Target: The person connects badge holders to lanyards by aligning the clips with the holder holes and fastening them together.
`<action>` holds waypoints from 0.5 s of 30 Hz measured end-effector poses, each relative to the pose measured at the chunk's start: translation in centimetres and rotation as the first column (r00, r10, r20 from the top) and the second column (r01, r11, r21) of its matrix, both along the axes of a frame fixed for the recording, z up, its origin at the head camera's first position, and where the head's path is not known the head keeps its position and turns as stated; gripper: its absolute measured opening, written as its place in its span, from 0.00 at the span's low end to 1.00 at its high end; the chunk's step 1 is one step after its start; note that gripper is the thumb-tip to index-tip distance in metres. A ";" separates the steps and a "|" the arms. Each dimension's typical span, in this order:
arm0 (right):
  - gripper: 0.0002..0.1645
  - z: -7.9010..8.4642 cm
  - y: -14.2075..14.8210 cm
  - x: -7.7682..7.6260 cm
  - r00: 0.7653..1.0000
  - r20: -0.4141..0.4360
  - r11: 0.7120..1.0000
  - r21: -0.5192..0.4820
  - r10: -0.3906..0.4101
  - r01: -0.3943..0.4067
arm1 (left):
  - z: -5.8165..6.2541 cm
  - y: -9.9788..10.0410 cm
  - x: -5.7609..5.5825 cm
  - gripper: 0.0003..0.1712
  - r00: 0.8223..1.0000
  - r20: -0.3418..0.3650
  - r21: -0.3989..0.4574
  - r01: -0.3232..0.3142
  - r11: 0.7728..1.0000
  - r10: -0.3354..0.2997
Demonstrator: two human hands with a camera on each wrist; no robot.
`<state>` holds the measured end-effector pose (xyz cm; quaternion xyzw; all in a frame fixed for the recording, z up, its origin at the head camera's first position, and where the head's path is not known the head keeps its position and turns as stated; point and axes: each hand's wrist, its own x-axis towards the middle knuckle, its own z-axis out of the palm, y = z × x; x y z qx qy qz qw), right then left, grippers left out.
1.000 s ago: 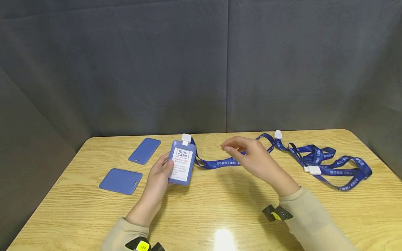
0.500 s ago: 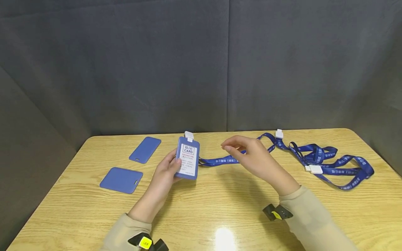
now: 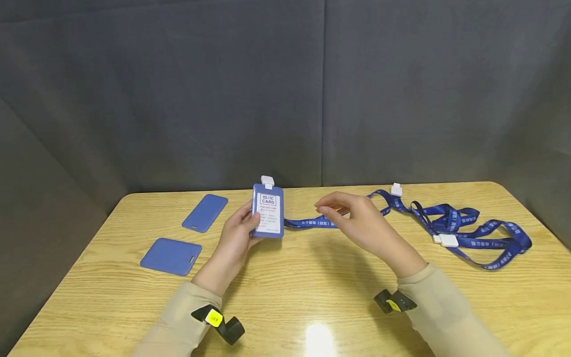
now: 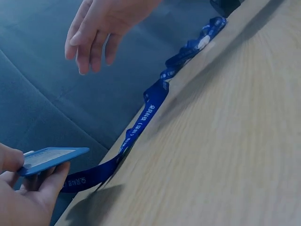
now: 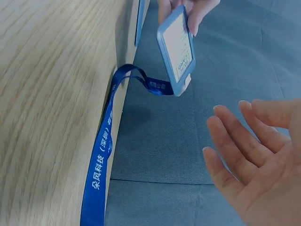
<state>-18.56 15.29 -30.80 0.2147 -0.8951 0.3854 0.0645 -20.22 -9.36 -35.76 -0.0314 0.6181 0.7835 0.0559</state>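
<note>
Left hand pinches a blue rectangular plastic badge holder, relaxed right hand near that grip, clipping seemingly done, lowering probably needed.

Two card holders lie on the table left of the badge in the left hand, lanyards lie behind and right of the right hand, and a curtain hangs behind.

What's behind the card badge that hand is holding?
Fingers of the left hand and part of a blue strap. Whatever else the badge covers can't be seen.
</note>
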 end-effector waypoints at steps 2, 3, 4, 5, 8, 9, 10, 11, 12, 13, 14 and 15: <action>0.11 0.0 0.0 0.0 1.000 -0.001 1.000 0.000 -0.002 0.002 | 0.3 -0.1 -0.6 0.26 1.000 0.011 -0.018 -0.015 1.000 0.015; 0.11 0.1 0.0 0.0 1.000 0.000 1.000 -0.001 -0.002 0.002 | 0.4 -0.3 -0.9 0.26 1.000 0.012 -0.031 -0.023 0.999 0.023; 0.11 0.1 0.0 0.0 1.000 0.000 1.000 -0.001 -0.003 0.003 | 0.4 -0.4 -1.2 0.26 0.999 0.011 -0.048 -0.032 0.998 0.032; 0.11 0.1 -0.1 0.0 1.000 0.000 1.000 0.000 -0.004 0.004 | 0.4 -0.6 -1.5 0.27 0.999 0.010 -0.061 -0.039 0.997 0.040; 0.11 0.1 -0.1 0.1 1.000 0.001 1.000 0.004 -0.003 0.003 | 0.2 -1.1 -2.2 0.27 0.999 0.014 -0.098 -0.050 0.994 0.051; 0.11 0.1 -0.1 0.1 1.000 0.000 1.000 0.006 -0.004 0.004 | 0.1 -1.2 -2.4 0.27 0.998 0.021 -0.105 -0.053 0.993 0.056; 0.11 0.1 0.0 0.1 1.000 0.001 1.000 0.006 -0.005 0.005 | 0.1 -1.4 -2.5 0.27 0.998 0.024 -0.111 -0.052 0.992 0.055; 0.11 0.0 0.0 0.1 1.000 0.001 1.000 0.008 -0.006 0.006 | 0.0 -1.6 -2.6 0.27 0.998 0.030 -0.117 -0.051 0.992 0.055; 0.11 0.0 0.0 0.1 1.000 0.000 1.000 0.009 -0.006 0.006 | -0.1 -1.7 -2.8 0.27 0.998 0.035 -0.121 -0.049 0.991 0.054; 0.11 0.0 0.0 0.1 1.000 0.001 1.000 0.010 -0.006 0.006 | -0.2 -1.9 -2.9 0.27 0.998 0.041 -0.122 -0.049 0.991 0.055; 0.11 0.0 0.0 0.1 1.000 0.001 1.000 0.012 -0.006 0.006 | -0.3 -2.0 -2.9 0.27 0.998 0.045 -0.125 -0.045 0.991 0.051; 0.11 0.0 0.0 0.1 1.000 0.000 1.000 0.014 -0.007 0.007 | -0.4 -2.1 -3.0 0.27 0.997 0.053 -0.129 -0.043 0.991 0.050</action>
